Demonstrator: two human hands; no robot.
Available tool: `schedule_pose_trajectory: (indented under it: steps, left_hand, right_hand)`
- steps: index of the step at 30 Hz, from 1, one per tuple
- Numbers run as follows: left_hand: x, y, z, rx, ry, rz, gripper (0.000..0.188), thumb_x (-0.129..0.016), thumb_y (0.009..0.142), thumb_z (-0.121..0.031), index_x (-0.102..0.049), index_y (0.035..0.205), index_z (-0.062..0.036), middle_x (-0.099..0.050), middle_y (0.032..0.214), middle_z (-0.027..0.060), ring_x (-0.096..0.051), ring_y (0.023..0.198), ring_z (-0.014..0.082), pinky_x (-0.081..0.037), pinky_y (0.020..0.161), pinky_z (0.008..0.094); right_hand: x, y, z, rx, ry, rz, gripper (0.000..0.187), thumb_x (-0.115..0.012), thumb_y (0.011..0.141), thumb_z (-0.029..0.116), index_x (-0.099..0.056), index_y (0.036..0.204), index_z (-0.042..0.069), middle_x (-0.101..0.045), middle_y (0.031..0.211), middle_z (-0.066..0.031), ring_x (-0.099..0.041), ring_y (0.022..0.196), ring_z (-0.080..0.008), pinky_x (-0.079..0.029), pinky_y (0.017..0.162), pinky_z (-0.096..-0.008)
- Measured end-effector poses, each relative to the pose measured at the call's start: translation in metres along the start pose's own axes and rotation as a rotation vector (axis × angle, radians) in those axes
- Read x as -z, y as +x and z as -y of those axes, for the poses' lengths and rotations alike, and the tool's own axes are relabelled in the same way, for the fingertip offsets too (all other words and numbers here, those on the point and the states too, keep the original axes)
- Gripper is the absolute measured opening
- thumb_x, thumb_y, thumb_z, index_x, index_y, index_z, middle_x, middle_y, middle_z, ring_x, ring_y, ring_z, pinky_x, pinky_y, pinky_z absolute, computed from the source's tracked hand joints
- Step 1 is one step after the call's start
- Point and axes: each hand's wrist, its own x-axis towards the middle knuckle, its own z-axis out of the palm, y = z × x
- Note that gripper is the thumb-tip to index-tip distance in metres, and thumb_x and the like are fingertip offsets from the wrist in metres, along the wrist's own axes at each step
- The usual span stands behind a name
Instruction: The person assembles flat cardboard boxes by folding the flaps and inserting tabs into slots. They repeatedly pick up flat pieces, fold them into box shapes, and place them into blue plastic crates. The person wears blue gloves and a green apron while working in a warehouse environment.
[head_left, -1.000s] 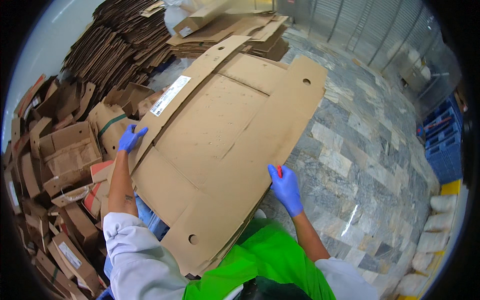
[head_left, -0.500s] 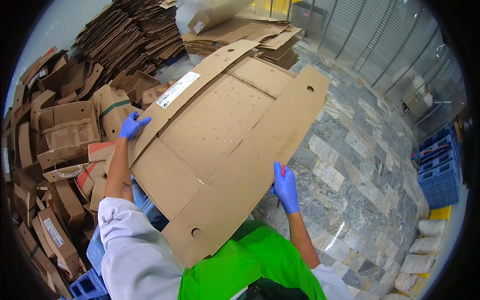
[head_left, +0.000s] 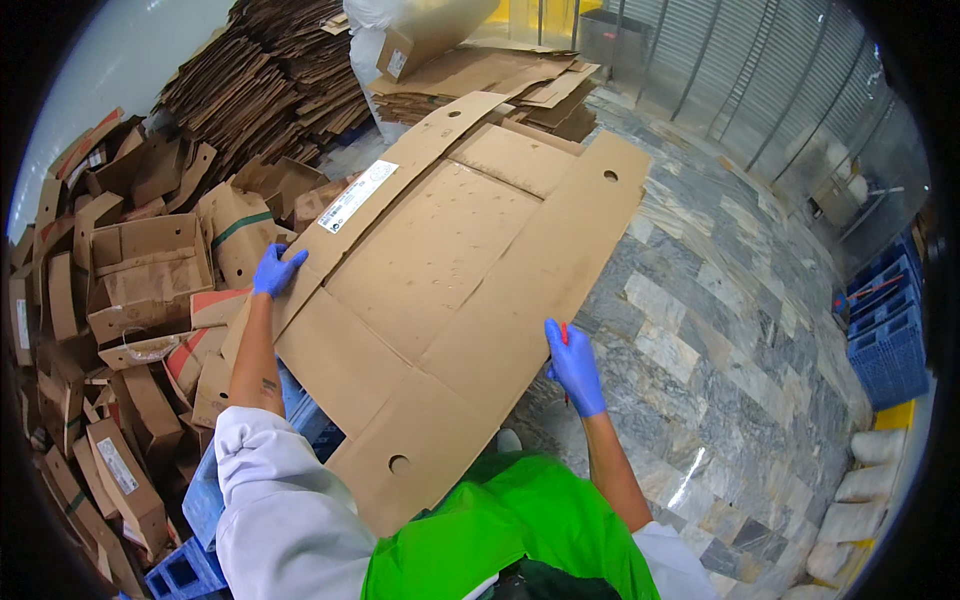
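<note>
Cardboard sheet (head_left: 430, 270) dipped slightly at far end, between left hand (head_left: 278, 271), right hand (head_left: 577, 372).

a flattened, labelled brown carton (head_left: 440, 280) slants beside a red object (head_left: 565, 334).

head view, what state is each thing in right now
left hand: gloved, gripping the cardboard's left edge
right hand: gloved, at the right edge, closed around a red tool
red tool: mostly hidden by the hand
large cardboard: opened out flat, spotted
box in the heap: open, tilted
brown sheets at back left: flattened, piled
</note>
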Motion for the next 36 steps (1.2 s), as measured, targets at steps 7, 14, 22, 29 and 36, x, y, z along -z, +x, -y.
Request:
schedule_pose_trajectory:
  steps: [7, 14, 22, 29, 36]
  left_hand:
    - [0.017, -0.018, 0.008, 0.144, 0.436, -0.053, 0.089, -0.037, 0.087, -0.079, -0.052, 0.140, -0.0081, -0.056, 0.137, 0.0217, -0.053, 0.127, 0.0373, -0.036, 0.107, 0.0540]
    - [0.096, -0.081, 0.088, 0.036, 0.416, -0.287, 0.086, -0.042, 0.089, -0.074, -0.049, 0.140, -0.0053, -0.054, 0.137, 0.0253, -0.051, 0.128, 0.0368, -0.039, 0.107, 0.0494]
    - [0.145, -0.288, 0.125, 0.213, -0.108, -0.410, 0.065, -0.054, 0.097, -0.051, -0.051, 0.134, 0.0021, -0.058, 0.130, 0.0213, -0.054, 0.124, 0.0310, -0.039, 0.107, 0.0387]
    - [0.044, -0.468, 0.014, 0.393, -0.857, -0.339, 0.043, -0.059, 0.098, -0.025, -0.052, 0.135, -0.0022, -0.059, 0.128, 0.0101, -0.055, 0.119, 0.0193, -0.041, 0.105, 0.0344]
    - [-0.025, -0.464, -0.047, 0.399, -1.251, -0.418, 0.055, -0.062, 0.094, -0.027, -0.046, 0.142, -0.0030, -0.054, 0.139, 0.0126, -0.055, 0.123, 0.0206, -0.041, 0.107, 0.0352]
  right_hand:
    - [0.003, 0.002, -0.007, 0.019, 0.054, 0.078, 0.051, -0.052, 0.100, 0.048, -0.059, 0.082, 0.001, -0.059, 0.063, -0.0058, -0.051, 0.044, -0.0127, -0.042, 0.043, -0.0279]
    - [0.029, -0.053, -0.026, -0.067, 0.153, 0.339, 0.047, -0.048, 0.103, 0.044, -0.064, 0.090, 0.001, -0.064, 0.066, -0.0064, -0.044, 0.044, -0.0059, -0.033, 0.040, -0.0234]
    - [0.028, -0.055, -0.028, 0.083, 0.123, 0.434, 0.040, -0.047, 0.105, 0.038, -0.060, 0.092, 0.003, -0.066, 0.071, -0.0076, -0.036, 0.042, -0.0043, -0.028, 0.040, -0.0223]
    - [0.010, -0.023, -0.009, 0.075, 0.077, 0.294, 0.038, -0.057, 0.101, 0.038, -0.057, 0.079, 0.007, -0.056, 0.060, -0.0040, -0.040, 0.042, -0.0062, -0.028, 0.040, -0.0233]
    - [0.011, -0.022, -0.008, 0.017, 0.166, 0.292, 0.035, -0.061, 0.098, 0.040, -0.057, 0.085, 0.008, -0.049, 0.055, -0.0015, -0.043, 0.041, -0.0091, -0.032, 0.038, -0.0248]
